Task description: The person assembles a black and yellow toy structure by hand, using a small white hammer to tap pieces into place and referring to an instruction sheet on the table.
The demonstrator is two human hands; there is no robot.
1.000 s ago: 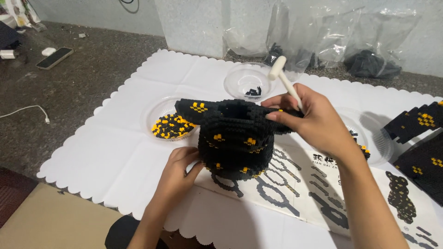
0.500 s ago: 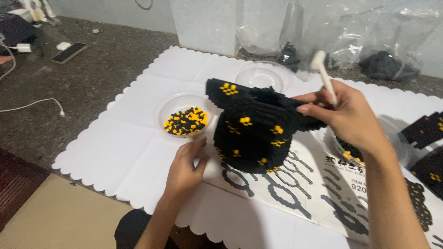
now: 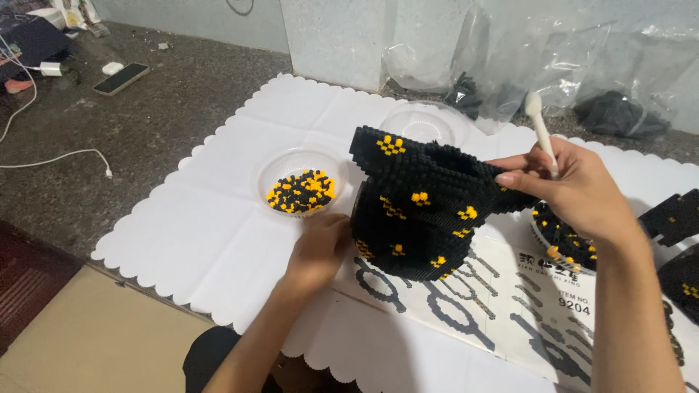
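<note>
Left hand (image 3: 317, 247) fingers braced on black block model (image 3: 419, 207), right hand (image 3: 575, 189) fingers clamped on white tool (image 3: 540, 131)

I'm sitting over a dark, speckled stone floor (image 3: 167, 109) that runs off to my left and up to a pale grey wall (image 3: 204, 22). Spread across it is a white paper mat (image 3: 211, 218) with scalloped edges and fold creases. Down at the lower left there's a tan board (image 3: 95, 335) beside a dark red strip (image 3: 25, 280). A white cable (image 3: 58, 159) snakes over the stone, and a phone (image 3: 121, 78) lies flat near a white charger plug (image 3: 51, 69). Along the wall, crumpled clear plastic bags (image 3: 582, 65) catch soft, even light.
</note>
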